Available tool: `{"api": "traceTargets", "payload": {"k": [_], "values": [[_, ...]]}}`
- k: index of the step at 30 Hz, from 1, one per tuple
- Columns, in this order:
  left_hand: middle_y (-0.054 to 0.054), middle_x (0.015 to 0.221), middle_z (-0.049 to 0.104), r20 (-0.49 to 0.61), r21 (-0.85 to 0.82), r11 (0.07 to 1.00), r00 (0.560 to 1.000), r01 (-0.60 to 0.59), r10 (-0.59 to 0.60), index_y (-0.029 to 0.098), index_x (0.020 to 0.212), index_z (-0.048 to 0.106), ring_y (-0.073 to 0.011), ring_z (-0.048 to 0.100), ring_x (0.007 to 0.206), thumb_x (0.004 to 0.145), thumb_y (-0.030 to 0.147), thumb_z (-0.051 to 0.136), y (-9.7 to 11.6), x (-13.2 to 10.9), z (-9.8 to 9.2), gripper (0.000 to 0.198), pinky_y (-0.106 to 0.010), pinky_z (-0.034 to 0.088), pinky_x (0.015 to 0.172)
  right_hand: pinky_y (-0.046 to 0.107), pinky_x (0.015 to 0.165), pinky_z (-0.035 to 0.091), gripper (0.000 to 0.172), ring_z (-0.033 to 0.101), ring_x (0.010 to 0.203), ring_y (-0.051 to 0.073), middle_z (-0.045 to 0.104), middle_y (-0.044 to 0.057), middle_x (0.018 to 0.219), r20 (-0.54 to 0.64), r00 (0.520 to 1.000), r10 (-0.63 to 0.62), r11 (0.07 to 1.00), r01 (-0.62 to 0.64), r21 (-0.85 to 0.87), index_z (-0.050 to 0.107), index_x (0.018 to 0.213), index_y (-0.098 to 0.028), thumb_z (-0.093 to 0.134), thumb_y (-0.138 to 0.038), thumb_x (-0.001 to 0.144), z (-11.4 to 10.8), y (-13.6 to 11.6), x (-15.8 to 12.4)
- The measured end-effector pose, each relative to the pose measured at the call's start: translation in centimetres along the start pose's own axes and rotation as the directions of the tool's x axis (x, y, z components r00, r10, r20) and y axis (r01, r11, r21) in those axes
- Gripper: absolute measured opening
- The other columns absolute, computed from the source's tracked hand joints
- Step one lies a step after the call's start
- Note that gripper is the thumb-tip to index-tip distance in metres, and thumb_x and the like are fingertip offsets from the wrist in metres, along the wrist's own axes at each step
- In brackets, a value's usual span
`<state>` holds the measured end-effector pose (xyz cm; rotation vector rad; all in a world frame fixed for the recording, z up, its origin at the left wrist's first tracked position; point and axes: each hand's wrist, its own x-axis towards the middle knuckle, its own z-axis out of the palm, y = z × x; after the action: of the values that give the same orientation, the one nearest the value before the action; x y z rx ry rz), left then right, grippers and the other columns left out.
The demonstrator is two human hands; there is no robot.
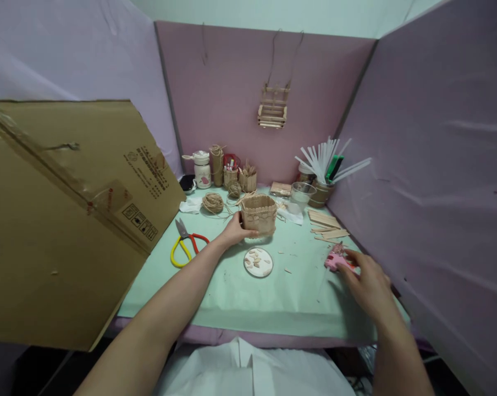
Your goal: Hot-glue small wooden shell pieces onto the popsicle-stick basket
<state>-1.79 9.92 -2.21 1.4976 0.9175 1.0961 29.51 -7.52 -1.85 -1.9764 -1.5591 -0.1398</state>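
My left hand [235,231] grips the near left side of a small tan box [259,219] made of wooden pieces, its thumb along the front. The box stands upright at the middle of the table, its top uncovered. At the right, my right hand [366,280] has its fingers round a pink hot glue gun [336,259], partly hidden by the hand. Just in front of the box lies a round white dish [258,269] with several small wood pieces. Left of my left forearm rest scissors [184,240] with one yellow and one red handle.
A large cardboard sheet [75,220] leans in from the left. Twine [213,203], a white bottle [202,170] and stick holders line the back. Craft sticks [325,220] and a pot of white glue sticks [322,192] are at the right. A small stick swing [272,110] hangs behind.
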Motion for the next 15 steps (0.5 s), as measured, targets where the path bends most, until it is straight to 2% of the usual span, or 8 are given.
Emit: {"api": "traceTargets", "payload": {"k": [3, 8, 12, 15], "values": [[-0.016, 0.13, 0.053, 0.0, 0.119, 0.992, 0.999, -0.034, 0.034, 0.015, 0.12, 0.044, -0.0296, 0.053, 0.117, 0.043, 0.022, 0.088, -0.4, 0.2, 0.1, 0.088, -0.043, 0.044, 0.099, 0.038, 0.079, 0.046, 0.031, 0.063, 0.087, 0.024, 0.068, 0.01, 0.095, 0.084, 0.986, -0.146, 0.967, 0.124, 0.223, 0.062, 0.101, -0.019, 0.048, -0.04, 0.084, 0.3, -3.6, 0.4], [-0.015, 0.128, 0.053, 0.063, 0.205, 0.974, 0.994, -0.098, 0.087, 0.014, 0.123, 0.043, -0.0304, 0.05, 0.119, 0.043, 0.022, 0.087, -0.1, 0.0, 0.3, 0.092, -0.044, 0.04, 0.101, 0.037, 0.08, 0.044, 0.019, 0.063, 0.086, 0.023, 0.069, 0.008, 0.092, 0.158, 0.933, -0.323, 0.913, 0.264, 0.311, 0.064, 0.094, -0.021, 0.049, -0.029, 0.087, 1.7, -8.1, 1.4], [-0.016, 0.13, 0.052, 0.072, 0.268, 0.96, 0.995, -0.084, 0.067, 0.014, 0.126, 0.043, -0.0314, 0.047, 0.122, 0.04, 0.019, 0.087, 0.3, -0.3, -0.3, 0.096, -0.044, 0.036, 0.105, 0.034, 0.076, 0.044, 0.016, 0.064, 0.084, 0.022, 0.071, 0.007, 0.092, 0.234, 0.906, -0.353, 0.913, 0.279, 0.298, 0.066, 0.092, -0.02, 0.052, -0.023, 0.085, 2.6, -9.5, 3.2], [-0.019, 0.129, 0.05, -0.003, 0.417, 0.909, 1.0, -0.012, 0.014, 0.012, 0.126, 0.045, -0.0339, 0.046, 0.122, 0.04, 0.018, 0.085, 0.8, -0.6, -1.2, 0.095, -0.045, 0.036, 0.104, 0.032, 0.073, 0.043, 0.015, 0.064, 0.079, 0.021, 0.072, 0.006, 0.088, 0.297, 0.888, -0.351, 0.926, 0.283, 0.249, 0.068, 0.088, -0.021, 0.054, -0.019, 0.083, 2.8, -10.2, 4.5]]}}
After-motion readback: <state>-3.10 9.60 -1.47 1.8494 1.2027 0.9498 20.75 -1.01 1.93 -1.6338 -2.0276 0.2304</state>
